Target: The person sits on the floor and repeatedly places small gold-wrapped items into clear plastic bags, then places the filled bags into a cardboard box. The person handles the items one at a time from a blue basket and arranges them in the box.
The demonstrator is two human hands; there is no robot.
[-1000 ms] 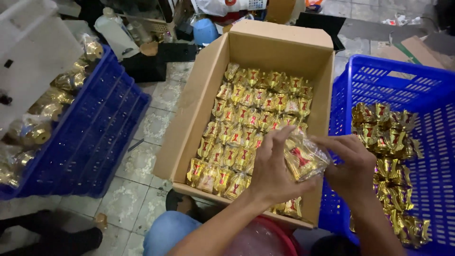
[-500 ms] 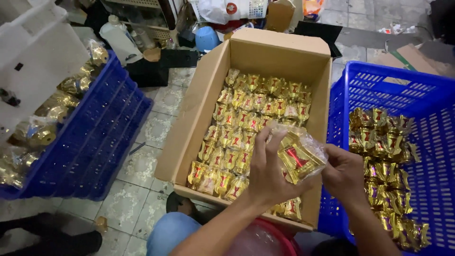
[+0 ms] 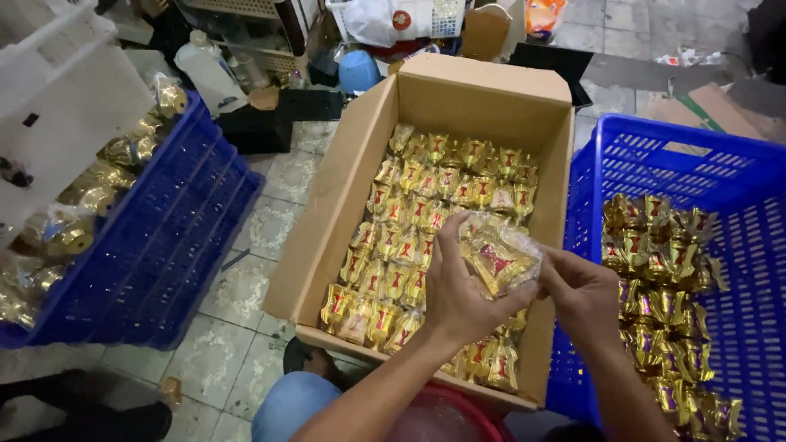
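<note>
Gold-and-red ornament in clear plastic wrap point(image 3: 498, 260) pinched between left hand point(image 3: 458, 290) and right hand point(image 3: 583, 293), both closed on it. Held just over the near right corner of the open brown cardboard box point(image 3: 360, 176), above the rows packed there.

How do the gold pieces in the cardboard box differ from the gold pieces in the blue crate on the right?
The pieces in the cardboard box lie in neat, tight rows that cover most of its bottom; the pieces in the right blue crate sit in a looser heap along its left side. The box pieces show red middles; several crate pieces look purple instead. Both lots are shiny gold, and they look alike in shape and size.
</note>
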